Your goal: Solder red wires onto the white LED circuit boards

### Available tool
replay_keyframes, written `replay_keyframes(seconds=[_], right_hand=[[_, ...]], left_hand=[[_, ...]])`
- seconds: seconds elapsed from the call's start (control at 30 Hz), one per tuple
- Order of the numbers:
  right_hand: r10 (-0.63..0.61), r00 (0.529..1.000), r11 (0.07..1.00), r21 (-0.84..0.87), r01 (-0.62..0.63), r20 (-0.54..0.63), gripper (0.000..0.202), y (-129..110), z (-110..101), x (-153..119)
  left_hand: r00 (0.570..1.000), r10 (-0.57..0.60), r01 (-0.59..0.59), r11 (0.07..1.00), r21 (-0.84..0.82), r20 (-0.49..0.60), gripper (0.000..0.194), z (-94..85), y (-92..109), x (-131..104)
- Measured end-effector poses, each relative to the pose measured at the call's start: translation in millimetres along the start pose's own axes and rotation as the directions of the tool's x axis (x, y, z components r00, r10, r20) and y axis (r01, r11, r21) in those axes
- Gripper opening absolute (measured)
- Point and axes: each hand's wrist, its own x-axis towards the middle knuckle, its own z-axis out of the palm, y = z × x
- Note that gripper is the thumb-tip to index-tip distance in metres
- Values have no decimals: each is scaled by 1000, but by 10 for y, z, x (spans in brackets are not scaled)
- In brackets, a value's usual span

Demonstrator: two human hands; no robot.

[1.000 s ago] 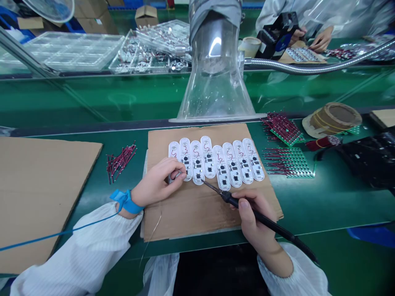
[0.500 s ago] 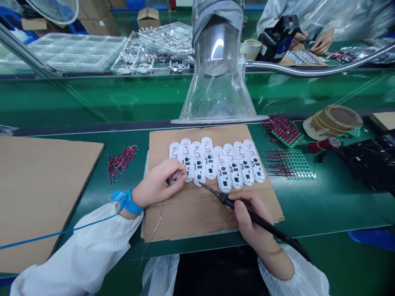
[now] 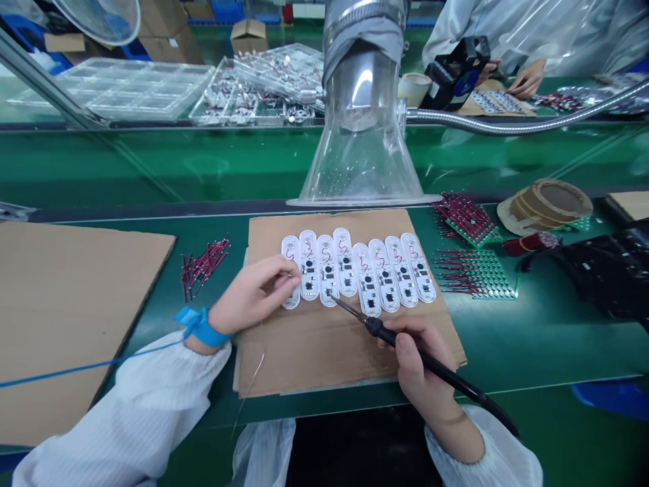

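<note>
A row of white circuit boards [image 3: 359,274] is lying side by side on a cardboard sheet [image 3: 329,338] near the middle of the green bench [image 3: 532,338]. The soldering iron [image 3: 405,348] is resting its tip on the lower end of the third board from the left. The right hand [image 3: 420,365] is gripping the iron's black handle, fingers closed around it like a pen. The left hand [image 3: 253,294] is pinching a thin solder wire [image 3: 253,379] at the leftmost boards, fingertips closed together, a blue wrist strap [image 3: 200,328] sitting on the wrist. A bundle of short red wires [image 3: 203,264] is lying just left of the cardboard. Green panels bristling with red wires [image 3: 471,270] are sitting to the right. A clear fume hood [image 3: 362,149] is hanging behind the boards. Across the bench, another person's hand [image 3: 524,81] is working over a board.
</note>
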Motion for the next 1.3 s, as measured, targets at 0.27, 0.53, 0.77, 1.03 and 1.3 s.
replay_keyframes(seconds=[0.27,0.53,0.77,1.03,1.3], right_hand=[[8,1000,1000,28,-8,5,10,-164,189,113],[-13,1000,1000,-11,13,19,10,-93,256,175],[-27,999,996,-86,30,36,11,-147,251,207],[-15,1000,999,-48,16,24,10,-144,255,209],[-45,998,994,-102,50,50,10,-204,258,241]], left_hand=[[995,-99,101,988,-114,23,9,-143,-152,-30],[995,-85,95,970,-225,52,6,-19,-117,-77],[995,-74,82,984,-160,60,7,5,-117,-61],[998,-36,42,992,-122,51,7,-25,-107,-45],[996,-44,52,992,-115,75,6,-11,-120,-68]])
